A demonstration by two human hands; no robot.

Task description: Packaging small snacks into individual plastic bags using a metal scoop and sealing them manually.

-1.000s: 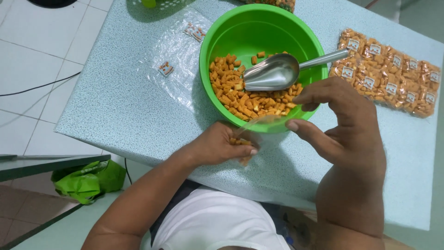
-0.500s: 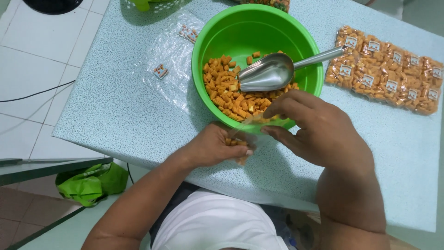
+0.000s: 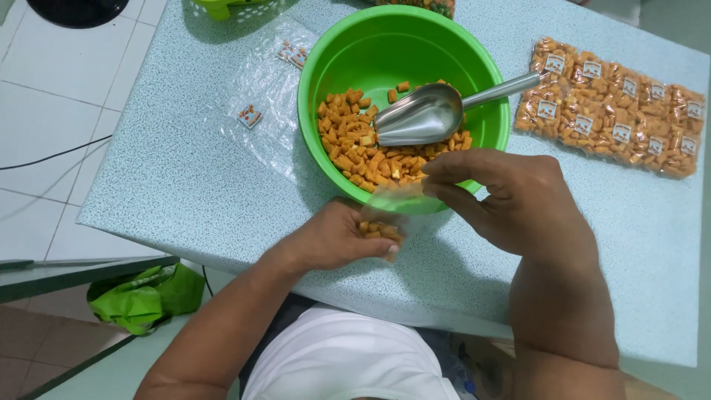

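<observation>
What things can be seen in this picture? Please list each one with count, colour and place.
bowl: one, green, centre of the table
snack pieces: many, orange, inside the bowl
scoop: one, silver metal, lying in the bowl
filled packets: a batch, clear with orange snacks, right on the table
empty bags: a pile, clear, left of the bowl
table: one, speckled light blue
small bag: one, clear, partly filled, between both hands
left hand: holds the small bag
right hand: pinches the bag top

Home snack-packing spot: speckled table (image 3: 170, 163), tiled floor (image 3: 52, 89); bowl (image 3: 333, 44) beyond fingers, filled packets (image 3: 615, 104) further right.
</observation>
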